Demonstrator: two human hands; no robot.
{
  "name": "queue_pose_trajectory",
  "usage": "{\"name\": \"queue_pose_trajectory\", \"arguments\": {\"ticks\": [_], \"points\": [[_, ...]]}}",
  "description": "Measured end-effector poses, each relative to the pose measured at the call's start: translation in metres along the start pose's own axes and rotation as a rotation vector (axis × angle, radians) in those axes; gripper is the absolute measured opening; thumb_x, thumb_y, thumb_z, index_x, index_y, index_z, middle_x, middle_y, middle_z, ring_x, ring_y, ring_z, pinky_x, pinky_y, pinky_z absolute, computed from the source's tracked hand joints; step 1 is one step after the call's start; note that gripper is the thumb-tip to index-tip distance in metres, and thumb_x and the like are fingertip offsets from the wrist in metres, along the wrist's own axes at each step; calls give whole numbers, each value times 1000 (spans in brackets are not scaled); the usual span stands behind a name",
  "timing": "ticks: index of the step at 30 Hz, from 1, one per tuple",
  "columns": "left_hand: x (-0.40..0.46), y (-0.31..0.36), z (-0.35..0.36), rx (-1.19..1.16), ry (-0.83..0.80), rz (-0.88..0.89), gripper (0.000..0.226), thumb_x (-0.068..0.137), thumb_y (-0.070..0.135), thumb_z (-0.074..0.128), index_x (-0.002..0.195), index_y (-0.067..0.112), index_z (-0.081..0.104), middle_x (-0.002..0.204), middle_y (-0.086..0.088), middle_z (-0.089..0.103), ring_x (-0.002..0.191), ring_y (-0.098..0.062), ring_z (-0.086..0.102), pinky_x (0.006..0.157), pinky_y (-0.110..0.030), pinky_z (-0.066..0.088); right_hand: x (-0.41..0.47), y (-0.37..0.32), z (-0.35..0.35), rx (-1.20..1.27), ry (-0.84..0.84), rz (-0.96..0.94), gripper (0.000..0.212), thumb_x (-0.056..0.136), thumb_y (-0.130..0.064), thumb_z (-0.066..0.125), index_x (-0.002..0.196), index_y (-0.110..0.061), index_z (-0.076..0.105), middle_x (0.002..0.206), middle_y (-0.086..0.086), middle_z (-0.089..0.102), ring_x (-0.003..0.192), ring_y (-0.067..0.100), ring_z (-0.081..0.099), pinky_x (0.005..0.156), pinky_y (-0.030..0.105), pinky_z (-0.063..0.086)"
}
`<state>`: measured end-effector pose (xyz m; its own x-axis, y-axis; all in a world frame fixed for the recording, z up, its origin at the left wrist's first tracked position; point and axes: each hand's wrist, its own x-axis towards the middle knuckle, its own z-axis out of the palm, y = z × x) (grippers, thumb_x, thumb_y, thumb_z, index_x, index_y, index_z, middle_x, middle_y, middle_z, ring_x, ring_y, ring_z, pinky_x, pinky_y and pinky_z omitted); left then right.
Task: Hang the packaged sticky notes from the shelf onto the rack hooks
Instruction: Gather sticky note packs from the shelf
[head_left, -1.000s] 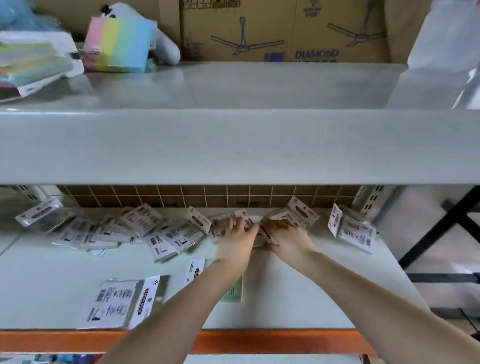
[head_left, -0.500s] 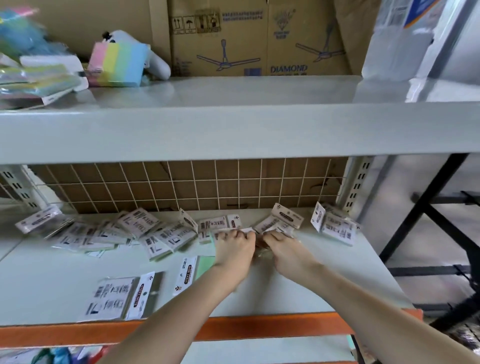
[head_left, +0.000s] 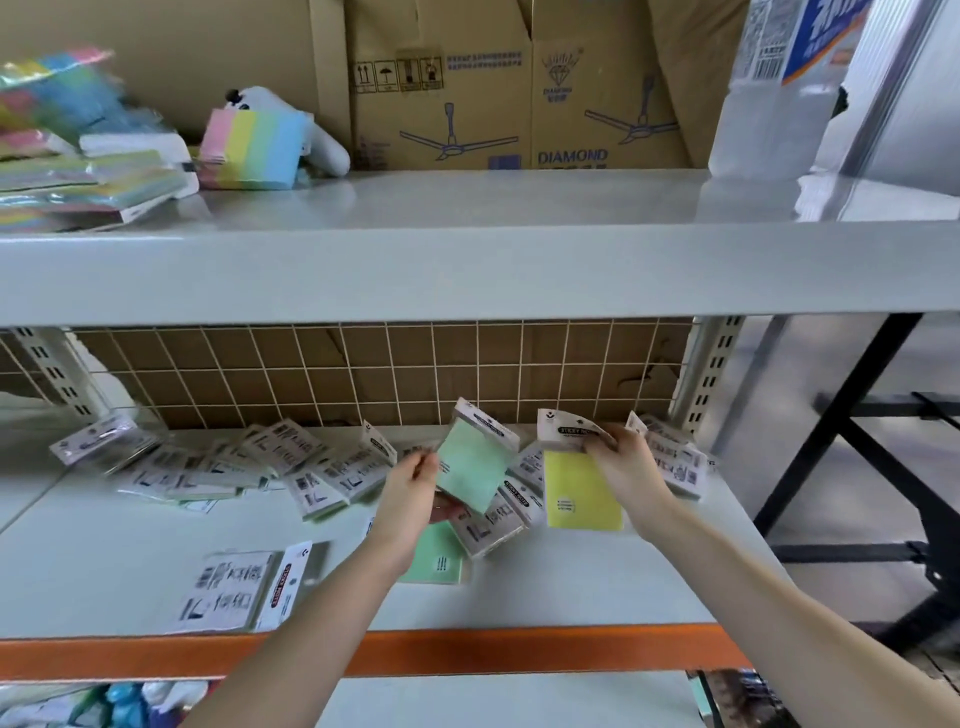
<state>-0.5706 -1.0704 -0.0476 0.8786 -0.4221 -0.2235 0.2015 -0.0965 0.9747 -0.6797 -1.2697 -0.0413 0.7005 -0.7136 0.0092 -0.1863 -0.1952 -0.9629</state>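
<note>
Above grey shelf (head_left: 130, 571), left hand (head_left: 410, 488) grips green pack (head_left: 472, 462), right hand (head_left: 623, 467) pinches yellow pack (head_left: 582, 493).

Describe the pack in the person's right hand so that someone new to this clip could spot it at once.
Find the lower shelf with the orange front edge, under the wire grid. Above its right half, the right hand pinches a yellow pack by its white header card, so it hangs clear of the shelf. It is the only yellow pack there; the left hand holds a green pack, and the loose ones lie flat.
</note>
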Motion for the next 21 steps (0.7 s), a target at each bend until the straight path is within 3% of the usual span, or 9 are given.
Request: {"name": "queue_pose_trajectory", "arguments": {"ticks": [3, 5, 9, 12, 14, 17, 21], "points": [[-9, -3, 2, -343, -106, -85, 14, 100, 8, 42, 104, 8, 56, 94, -16, 69, 69, -31, 70, 61, -37, 60, -10, 5, 8, 161, -114, 110, 13, 95, -22, 55, 90, -18, 66, 78, -4, 68, 70, 13, 60, 67, 26, 42], [-16, -5, 6, -416, -196, -100, 19, 99, 3, 38, 103, 6, 57, 89, -17, 71, 70, -32, 70, 61, -40, 60, -17, 9, 15, 250, -196, 137, 11, 95, -22, 58, 99, -17, 67, 84, -6, 73, 74, 9, 65, 71, 23, 46], [-22, -9, 14, -316, -328, -117, 25, 94, -9, 35, 96, 5, 57, 88, -17, 66, 76, -29, 66, 71, -42, 59, -24, 11, 16, 419, -189, 211, 12, 93, -20, 61, 101, -14, 66, 79, -5, 72, 68, 8, 66, 65, 24, 50], [-23, -13, 18, -96, -406, -99, 33, 88, -15, 41, 102, 9, 59, 85, -6, 69, 77, -20, 67, 73, -37, 58, -29, 10, 4, 324, -172, 174, 9, 91, -16, 62, 99, -12, 66, 87, -1, 75, 75, 10, 68, 65, 23, 51], [-24, -13, 26, 22, -452, -79, 31, 89, -7, 51, 107, 15, 62, 91, -3, 70, 81, -18, 67, 72, -33, 57, -35, 9, -4, 236, -157, 151, 8, 92, -17, 62, 96, -11, 65, 90, 1, 75, 80, 15, 68, 66, 24, 52], [-27, -9, 50, 91, -416, -58, 11, 92, 23, 60, 102, 22, 64, 90, 4, 73, 78, -8, 68, 63, -23, 53, -45, 10, -18, 131, -110, 129, 17, 93, -22, 61, 100, -6, 64, 96, 8, 73, 91, 26, 67, 79, 39, 52], [-38, -5, 87, 142, -333, 15, 20, 92, 39, 55, 100, 22, 64, 98, 1, 71, 95, -18, 65, 78, -35, 53, -62, 8, -49, 138, -31, 115, 30, 92, -27, 61, 102, 2, 60, 101, 23, 68, 93, 39, 65, 83, 52, 51]]}}
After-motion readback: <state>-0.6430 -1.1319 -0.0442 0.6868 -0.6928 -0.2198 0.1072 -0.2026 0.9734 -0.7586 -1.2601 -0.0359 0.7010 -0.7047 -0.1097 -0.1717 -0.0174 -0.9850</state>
